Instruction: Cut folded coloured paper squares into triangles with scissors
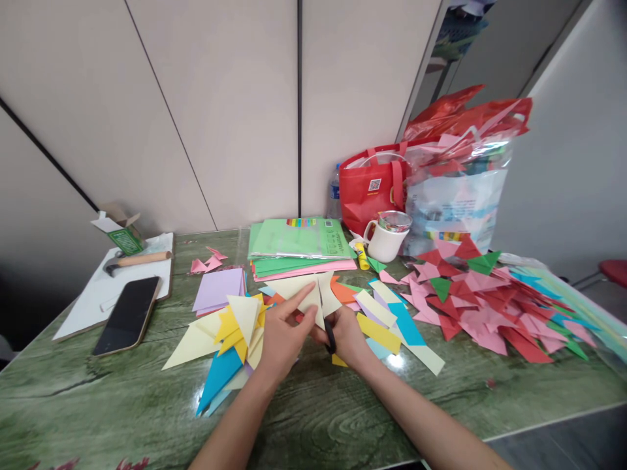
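In the middle of the table, my left hand (289,326) grips a cream sheet of paper (289,284) between thumb and fingers. My right hand (345,336) is closed around scissors (330,336) with a dark handle. Their blades meet the paper, and a slit divides it near its right side. Left of my left hand lie yellow folded paper pieces (230,329), cream triangles and a blue paper piece (218,378). By my right hand are several paper strips, among them a yellow strip (378,333) and a blue strip (407,323).
A pile of pink and red paper pieces (490,307) covers the right side. Behind stand a green paper pack (298,238), a white mug (386,241), a glue stick (361,256) and a red bag (362,196). At left are a phone (128,316), a hammer (140,260) and a lilac stack (219,289).
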`<state>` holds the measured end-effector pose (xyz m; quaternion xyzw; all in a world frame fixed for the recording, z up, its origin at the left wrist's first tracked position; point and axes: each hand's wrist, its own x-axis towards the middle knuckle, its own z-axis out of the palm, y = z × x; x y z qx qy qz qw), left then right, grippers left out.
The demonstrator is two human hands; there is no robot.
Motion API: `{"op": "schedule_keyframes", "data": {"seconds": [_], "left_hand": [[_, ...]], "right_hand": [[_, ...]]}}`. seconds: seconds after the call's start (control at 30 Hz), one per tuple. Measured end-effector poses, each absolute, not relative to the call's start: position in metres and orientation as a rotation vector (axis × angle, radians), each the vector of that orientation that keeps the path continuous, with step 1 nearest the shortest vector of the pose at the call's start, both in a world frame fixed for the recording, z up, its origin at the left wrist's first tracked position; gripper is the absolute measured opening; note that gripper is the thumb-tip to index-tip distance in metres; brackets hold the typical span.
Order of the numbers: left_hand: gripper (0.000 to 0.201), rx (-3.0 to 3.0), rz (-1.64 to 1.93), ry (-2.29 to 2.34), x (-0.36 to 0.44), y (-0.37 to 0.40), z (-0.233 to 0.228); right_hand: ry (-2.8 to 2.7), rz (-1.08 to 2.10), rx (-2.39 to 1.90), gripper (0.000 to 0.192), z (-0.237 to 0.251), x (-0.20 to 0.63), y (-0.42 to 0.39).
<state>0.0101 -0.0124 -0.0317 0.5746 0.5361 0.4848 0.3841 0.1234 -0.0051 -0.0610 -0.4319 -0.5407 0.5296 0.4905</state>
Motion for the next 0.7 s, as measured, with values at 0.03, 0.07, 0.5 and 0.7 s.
{"op": "schedule_keyframes", "data": {"seconds": [0.03, 0.07, 0.5, 0.7], "left_hand": [[0.044, 1.465, 1.235, 1.368, 0.0103, -0.0125, -0.0314], [0.044, 1.467, 1.231, 1.37, 0.0105, -0.0125, -0.0311], [0.046, 1.482, 1.155, 1.39, 0.0101, -0.0108, -0.0331], [0.047, 1.483, 1.15, 1.377, 0.0104, -0.0109, -0.032]], "right_hand": [[-1.311, 1.28, -1.06, 0.023, -0.0612, 0.1235, -0.0049], [-1.309, 1.271, -1.073, 0.023, -0.0616, 0.1237, -0.0046], [-1.325, 1.228, -1.05, 0.027, -0.0643, 0.1255, -0.0014], [-1.329, 1.258, -1.044, 0.026, -0.0633, 0.1261, -0.0022]]}}
